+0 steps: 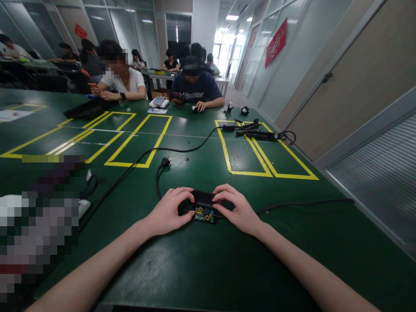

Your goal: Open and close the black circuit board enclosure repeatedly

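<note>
A small circuit board [204, 215] with copper-coloured ring coils lies near the middle of the green table, in front of me. Just behind it, a black plastic housing piece [203, 198] stands raised, its dark face toward me. My left hand [170, 211] grips the left end of this piece, with the thumb at the board's left edge. At the opposite end, my right hand [238, 210] pinches the piece between thumb and fingers. A black cord with a power plug [165, 162] runs out behind my left hand. Another black cable [305, 203] stretches right from the board. Some fingertips are hidden.
Yellow tape outlines [149, 160] mark the table. Black tools and cables [256, 132] lie at the back right, and a long cord [182, 150] crosses the tabletop. Two people sit across the table, near a black tray [87, 108] and a white device [159, 102].
</note>
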Demonstrator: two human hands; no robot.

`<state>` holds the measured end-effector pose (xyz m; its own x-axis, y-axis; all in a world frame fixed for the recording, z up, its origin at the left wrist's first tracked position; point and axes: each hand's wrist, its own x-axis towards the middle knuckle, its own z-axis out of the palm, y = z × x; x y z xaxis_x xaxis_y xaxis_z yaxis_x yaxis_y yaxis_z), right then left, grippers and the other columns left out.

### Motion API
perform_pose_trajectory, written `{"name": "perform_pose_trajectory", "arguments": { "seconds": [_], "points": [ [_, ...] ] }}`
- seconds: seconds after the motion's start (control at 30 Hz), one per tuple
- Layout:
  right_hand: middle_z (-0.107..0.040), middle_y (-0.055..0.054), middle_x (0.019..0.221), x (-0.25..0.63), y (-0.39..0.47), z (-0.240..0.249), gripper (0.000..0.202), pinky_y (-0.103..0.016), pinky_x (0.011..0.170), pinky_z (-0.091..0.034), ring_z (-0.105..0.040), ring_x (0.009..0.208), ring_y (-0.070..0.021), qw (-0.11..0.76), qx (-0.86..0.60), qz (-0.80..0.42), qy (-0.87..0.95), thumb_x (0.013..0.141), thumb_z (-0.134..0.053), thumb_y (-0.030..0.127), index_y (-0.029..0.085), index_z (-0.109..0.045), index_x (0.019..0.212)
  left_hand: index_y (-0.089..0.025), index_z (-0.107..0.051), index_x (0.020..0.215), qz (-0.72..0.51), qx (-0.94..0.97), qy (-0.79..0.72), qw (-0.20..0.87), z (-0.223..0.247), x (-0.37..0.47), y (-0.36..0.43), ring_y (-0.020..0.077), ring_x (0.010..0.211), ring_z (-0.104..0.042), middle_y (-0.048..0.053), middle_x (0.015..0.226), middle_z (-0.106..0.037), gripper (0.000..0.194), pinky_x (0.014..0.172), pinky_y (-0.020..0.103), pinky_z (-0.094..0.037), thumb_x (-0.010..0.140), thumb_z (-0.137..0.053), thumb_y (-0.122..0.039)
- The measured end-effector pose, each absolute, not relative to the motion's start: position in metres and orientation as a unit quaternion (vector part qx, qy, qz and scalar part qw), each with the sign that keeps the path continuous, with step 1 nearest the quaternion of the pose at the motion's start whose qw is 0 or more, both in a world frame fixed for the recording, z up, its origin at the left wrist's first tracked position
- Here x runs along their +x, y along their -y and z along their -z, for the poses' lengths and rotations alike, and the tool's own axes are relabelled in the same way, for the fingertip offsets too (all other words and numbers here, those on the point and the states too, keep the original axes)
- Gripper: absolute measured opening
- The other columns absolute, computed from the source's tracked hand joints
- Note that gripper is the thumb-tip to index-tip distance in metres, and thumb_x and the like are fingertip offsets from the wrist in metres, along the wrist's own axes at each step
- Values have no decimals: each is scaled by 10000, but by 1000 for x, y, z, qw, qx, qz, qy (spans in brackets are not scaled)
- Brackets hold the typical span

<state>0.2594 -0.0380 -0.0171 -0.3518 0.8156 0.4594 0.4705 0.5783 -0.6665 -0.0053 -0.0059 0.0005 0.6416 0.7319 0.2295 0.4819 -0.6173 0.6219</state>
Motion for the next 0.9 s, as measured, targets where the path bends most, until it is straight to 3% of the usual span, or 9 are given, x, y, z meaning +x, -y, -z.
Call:
{"name": "perform_pose_trajectory", "arguments": {
  "seconds": [0.1, 0.23, 0.33, 0.6, 0.9],
  "points": [
    [-645, -103, 1205, 259, 38, 20, 217, -317, 735, -643, -701, 933, -191, 417, -400, -239, 781, 954, -614, 159, 235, -691, 1143, -215, -568, 1012, -273, 849, -341, 299, 1, -5, 7, 244, 1095, -648, 87, 1238, -661, 193, 946, 386, -529, 844, -661, -186],
    [-715, -96, 1180, 260, 38, 21, 339, -378, 825, -644, -717, 951, -214, 402, -395, -226, 795, 952, -617, 124, 255, -683, 1258, -221, -546, 1053, -289, 834, -337, 329, 2, -3, 10, 201, 929, -636, 45, 1105, -660, 230, 827, 336, -539, 843, -629, -179],
    [-744, -93, 1145, 261, 39, 18, 342, -375, 829, -641, -715, 1050, -242, 389, -383, -229, 806, 956, -624, 123, 250, -686, 1268, -220, -545, 1063, -287, 827, -340, 345, 3, -3, 11, 194, 896, -635, 36, 1065, -664, 230, 800, 332, -537, 853, -635, -195],
    [-742, -98, 1079, 262, 41, 10, 243, -396, 880, -618, -705, 1009, -227, 396, -347, -210, 824, 966, -645, 131, 214, -713, 1184, -218, -552, 1039, -297, 829, -330, 341, 4, -2, 11, 177, 876, -637, 36, 1085, -682, 203, 791, 321, -536, 853, -625, -182],
    [-733, -97, 1085, 261, 43, 10, 294, -386, 845, -603, -691, 996, -223, 403, -311, -187, 840, 935, -659, 96, 224, -719, 1193, -212, -603, 1107, -282, 847, -313, 325, 1, -3, 12, 182, 884, -657, 34, 1042, -686, 246, 774, 300, -548, 865, -623, -172]
  ]
}}
